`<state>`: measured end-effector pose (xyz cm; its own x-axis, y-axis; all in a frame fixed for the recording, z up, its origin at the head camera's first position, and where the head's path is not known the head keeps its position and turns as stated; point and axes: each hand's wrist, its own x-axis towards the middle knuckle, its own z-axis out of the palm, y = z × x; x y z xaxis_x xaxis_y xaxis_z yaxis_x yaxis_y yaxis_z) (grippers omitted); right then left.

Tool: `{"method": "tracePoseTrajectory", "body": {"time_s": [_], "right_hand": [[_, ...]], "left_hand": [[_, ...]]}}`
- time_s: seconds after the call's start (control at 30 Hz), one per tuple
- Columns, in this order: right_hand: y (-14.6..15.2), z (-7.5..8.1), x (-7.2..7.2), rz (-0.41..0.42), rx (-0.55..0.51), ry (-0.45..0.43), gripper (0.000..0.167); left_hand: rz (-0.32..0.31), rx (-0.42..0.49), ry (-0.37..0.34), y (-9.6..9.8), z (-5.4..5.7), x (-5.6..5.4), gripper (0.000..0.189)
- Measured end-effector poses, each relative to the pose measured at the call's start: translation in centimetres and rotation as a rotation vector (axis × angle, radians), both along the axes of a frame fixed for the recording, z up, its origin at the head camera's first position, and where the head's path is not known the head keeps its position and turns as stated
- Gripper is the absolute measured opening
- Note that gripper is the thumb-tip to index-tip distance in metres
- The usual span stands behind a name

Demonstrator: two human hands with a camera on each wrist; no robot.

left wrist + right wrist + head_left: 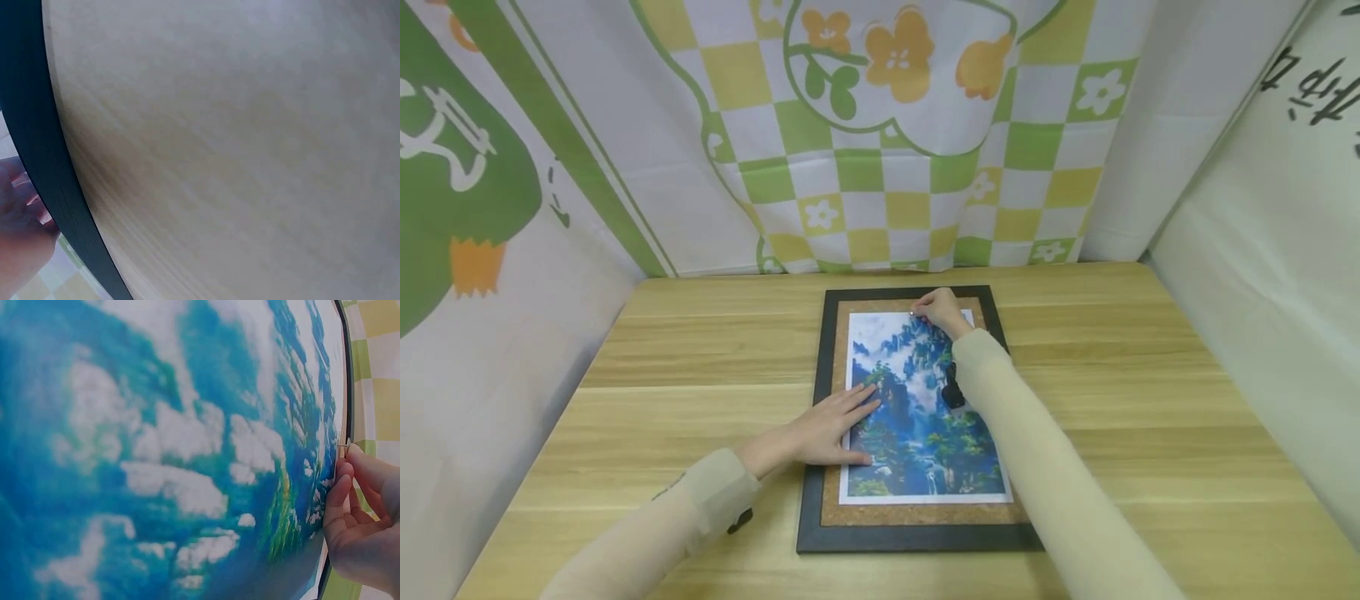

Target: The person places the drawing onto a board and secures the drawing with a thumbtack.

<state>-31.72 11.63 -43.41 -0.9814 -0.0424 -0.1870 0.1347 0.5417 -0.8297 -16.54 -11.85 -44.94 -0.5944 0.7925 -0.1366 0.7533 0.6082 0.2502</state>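
Note:
A landscape print (898, 433) of blue mountains and green trees lies on a cork board (925, 515) with a black frame (831, 540). With fingers spread, my left hand (827, 429) rests on the left side of the print; in the left wrist view this hand (22, 231) shows beyond the dark frame edge (53, 156). At the print's top edge, my right hand (942, 312) pinches a small pushpin. The right wrist view has this hand (365, 509) at the far right, with the small, shiny pushpin (342, 450) between thumb and fingertip.
The framed board lies on a wood-grain table (700, 350). Behind the table hangs a checked green and yellow cloth (865, 171), and pale printed cloths stand at the left (512, 225) and right (1262, 225). My right forearm crosses the frame's right side.

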Motion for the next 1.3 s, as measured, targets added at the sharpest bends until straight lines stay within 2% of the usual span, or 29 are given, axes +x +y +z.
{"method": "tracePoseTrajectory", "body": {"time_s": [0.6,0.87,1.07,1.2,1.3], "right_hand": [[-0.5,-0.2,0.1,-0.038,0.096,0.027,0.016],[-0.1,-0.6,0.4,-0.022,-0.037,0.017,0.018],[0.7,0.7,1.3,0.072,-0.010,-0.046,0.026],[1.6,2.0,2.6,0.192,0.025,-0.119,0.037],[2.4,2.9,4.0,0.308,0.083,-0.103,0.040]], "left_hand": [[-0.007,-0.018,-0.003,0.0,0.1,0.2,0.084],[0.008,-0.028,-0.015,-0.1,-0.1,0.0,0.085],[0.012,-0.046,0.006,0.3,0.2,-0.2,0.086],[0.027,-0.054,0.006,0.7,0.9,-0.3,0.083],[0.025,-0.026,0.049,0.9,1.4,-0.4,0.074]]}}
